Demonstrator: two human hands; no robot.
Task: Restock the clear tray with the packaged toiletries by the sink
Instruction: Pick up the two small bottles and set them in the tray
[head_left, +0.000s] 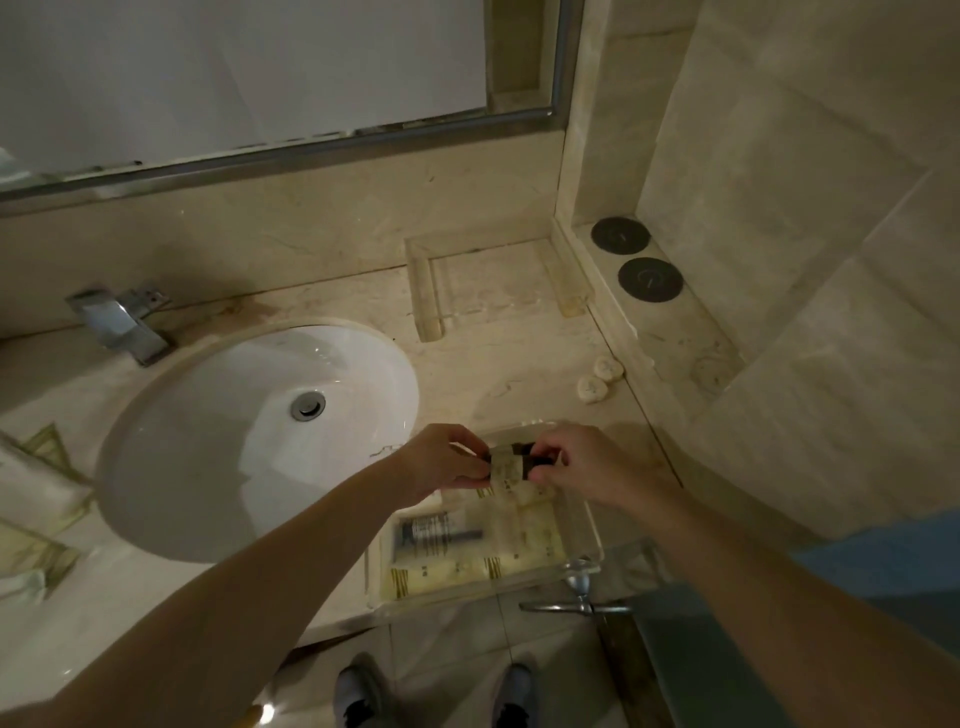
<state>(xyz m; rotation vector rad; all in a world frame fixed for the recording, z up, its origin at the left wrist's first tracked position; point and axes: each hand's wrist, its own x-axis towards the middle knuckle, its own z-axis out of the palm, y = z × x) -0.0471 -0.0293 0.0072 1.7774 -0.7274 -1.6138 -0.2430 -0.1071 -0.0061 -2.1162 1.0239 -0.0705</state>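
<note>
Packaged toiletry (511, 464), a small dark item with a pale paper band, hangs over the clear tray (592, 525), pinched at its ends by left hand (447, 460) and right hand (576, 462); probably light, stiff, slick-wrapped, so grip the ends

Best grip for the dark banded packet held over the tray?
Hold the dark packet by its two short ends, from left and right, as the left hand and right hand pinch it now. It lies level and long above the clear tray, paper band across the middle.
</note>
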